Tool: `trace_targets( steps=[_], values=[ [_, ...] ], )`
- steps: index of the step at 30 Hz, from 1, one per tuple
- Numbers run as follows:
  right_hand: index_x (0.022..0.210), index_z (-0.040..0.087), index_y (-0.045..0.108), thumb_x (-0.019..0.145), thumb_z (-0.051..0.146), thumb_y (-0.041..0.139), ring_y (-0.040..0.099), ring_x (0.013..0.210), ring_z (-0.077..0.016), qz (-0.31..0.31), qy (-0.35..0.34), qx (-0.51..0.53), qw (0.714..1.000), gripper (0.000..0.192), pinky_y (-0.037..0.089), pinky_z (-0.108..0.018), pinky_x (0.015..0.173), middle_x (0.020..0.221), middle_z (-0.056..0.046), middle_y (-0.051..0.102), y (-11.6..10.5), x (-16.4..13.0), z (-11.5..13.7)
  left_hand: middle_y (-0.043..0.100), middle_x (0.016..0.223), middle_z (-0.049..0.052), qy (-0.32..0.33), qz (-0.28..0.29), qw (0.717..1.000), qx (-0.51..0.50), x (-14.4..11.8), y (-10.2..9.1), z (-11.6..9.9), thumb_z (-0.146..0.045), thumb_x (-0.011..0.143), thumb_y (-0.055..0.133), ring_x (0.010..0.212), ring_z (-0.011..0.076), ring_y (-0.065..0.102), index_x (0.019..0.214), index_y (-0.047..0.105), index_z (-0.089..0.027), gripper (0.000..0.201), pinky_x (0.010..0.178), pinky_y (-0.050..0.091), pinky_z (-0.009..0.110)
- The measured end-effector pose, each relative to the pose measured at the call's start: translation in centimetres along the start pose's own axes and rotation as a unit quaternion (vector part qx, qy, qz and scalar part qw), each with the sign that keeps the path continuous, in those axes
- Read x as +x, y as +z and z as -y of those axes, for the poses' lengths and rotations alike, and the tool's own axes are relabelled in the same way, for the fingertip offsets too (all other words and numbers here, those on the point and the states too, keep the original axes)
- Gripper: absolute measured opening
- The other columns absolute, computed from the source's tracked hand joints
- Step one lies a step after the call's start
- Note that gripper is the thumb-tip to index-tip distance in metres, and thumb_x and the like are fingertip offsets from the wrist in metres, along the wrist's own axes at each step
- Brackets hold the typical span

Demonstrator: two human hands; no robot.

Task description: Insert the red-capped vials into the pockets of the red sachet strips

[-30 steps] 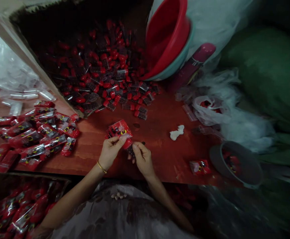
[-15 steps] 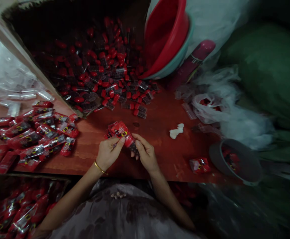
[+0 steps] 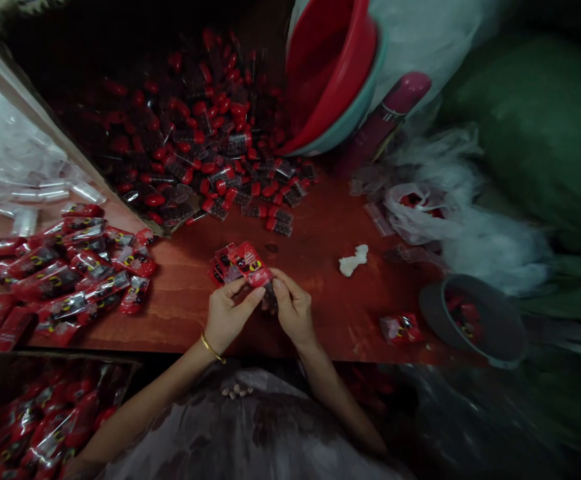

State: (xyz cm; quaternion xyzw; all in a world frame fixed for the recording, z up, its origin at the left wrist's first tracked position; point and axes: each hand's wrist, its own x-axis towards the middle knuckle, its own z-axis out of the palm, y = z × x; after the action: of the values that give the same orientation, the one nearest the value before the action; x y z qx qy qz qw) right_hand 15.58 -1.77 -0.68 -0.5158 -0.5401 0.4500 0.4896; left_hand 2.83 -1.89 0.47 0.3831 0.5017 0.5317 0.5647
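Fingertips of both hands meet on one red sachet [image 3: 251, 265] over the near-middle of the tabletop [image 3: 320, 293], just in from its near edge. The left hand [image 3: 226, 313], a gold bangle at its wrist, pinches the sachet's near end between thumb and forefinger; the right hand [image 3: 291, 308] has its fingers pressed together around a small dark-bodied piece [image 3: 269, 293] at the sachet's mouth, though the pictures are too dim to show how far in that piece sits. The sachet's long axis runs slantwise, its closed end pointing away toward the far-left and its open end toward the right hand and the near edge. To do this well, I judge the left pinch should hold the mouth flat and taut without creasing it, while the right hand pushes straight along the sachet's length, not across it, so the film does not buckle or tear. A few more red sachets [image 3: 220, 267] lie just beneath the held one. Filled packets [image 3: 70, 273] are heaped toward the left edge, loose red-capped pieces [image 3: 205, 153] spill from a dark box at the far side, a red basin [image 3: 330, 73] leans at the far edge, and a grey bowl [image 3: 473, 320] sits near the right corner.
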Motion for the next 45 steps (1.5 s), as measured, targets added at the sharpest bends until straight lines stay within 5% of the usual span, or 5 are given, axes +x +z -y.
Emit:
trace_targets(
  steps=[7, 14, 20, 28, 45],
  values=[
    [0.112, 0.023, 0.059, 0.088, 0.034, 0.045, 0.052, 0.045, -0.0108, 0.03, -0.063, -0.086, 0.994, 0.03, 0.045, -0.023, 0.047, 0.057, 0.002, 0.059, 0.0, -0.6, -0.2, 0.062, 0.062, 0.001, -0.091, 0.033, 0.993, -0.074, 2.0, -0.4, -1.2, -0.047, 0.061, 0.071, 0.056, 0.0096, 0.052, 0.073, 0.067, -0.012, 0.037, 0.056, 0.041, 0.022],
    [0.098, 0.021, 0.052, 0.088, 0.04, 0.043, 0.046, 0.041, -0.0089, -0.019, 0.035, 0.008, 0.999, 0.023, 0.037, -0.02, 0.036, 0.058, 0.004, 0.053, 0.9, -0.6, 0.0, 0.067, 0.07, 0.001, -0.062, 0.011, 0.99, -0.125, 0.5, 0.9, 0.2, -0.032, 0.061, 0.075, 0.062, 0.0105, 0.058, 0.081, 0.069, -0.014, 0.028, 0.064, 0.047, 0.023],
    [0.084, 0.02, 0.049, 0.089, 0.032, 0.041, 0.056, 0.071, -0.0124, -0.153, -0.079, -0.045, 0.984, 0.015, 0.047, -0.024, 0.065, 0.078, -0.002, 0.057, 2.5, -1.0, 0.1, 0.07, 0.079, 0.004, -0.094, -0.022, 0.971, -0.219, -0.1, 1.9, 0.4, -0.037, 0.055, 0.078, 0.074, 0.0135, 0.062, 0.082, 0.069, -0.015, 0.036, 0.073, 0.047, 0.025],
    [0.097, 0.022, 0.047, 0.088, 0.025, 0.043, 0.06, 0.073, -0.0137, -0.06, -0.126, -0.114, 0.984, 0.011, 0.049, -0.026, 0.064, 0.091, -0.005, 0.061, 1.6, -1.2, -0.2, 0.067, 0.069, 0.001, -0.121, 0.002, 0.969, -0.216, 0.4, 1.5, -0.2, -0.033, 0.053, 0.078, 0.067, 0.0117, 0.058, 0.073, 0.068, -0.015, 0.029, 0.071, 0.045, 0.024],
    [0.092, 0.021, 0.049, 0.09, 0.026, 0.039, 0.053, 0.071, -0.0124, -0.151, -0.118, -0.067, 0.979, 0.011, 0.043, -0.024, 0.064, 0.08, -0.001, 0.054, 2.1, -1.3, -1.0, 0.066, 0.066, 0.0, -0.079, 0.022, 0.985, -0.151, 0.0, 1.1, 1.8, -0.044, 0.064, 0.071, 0.06, 0.0089, 0.053, 0.069, 0.07, -0.015, 0.03, 0.065, 0.043, 0.021]
  ],
)
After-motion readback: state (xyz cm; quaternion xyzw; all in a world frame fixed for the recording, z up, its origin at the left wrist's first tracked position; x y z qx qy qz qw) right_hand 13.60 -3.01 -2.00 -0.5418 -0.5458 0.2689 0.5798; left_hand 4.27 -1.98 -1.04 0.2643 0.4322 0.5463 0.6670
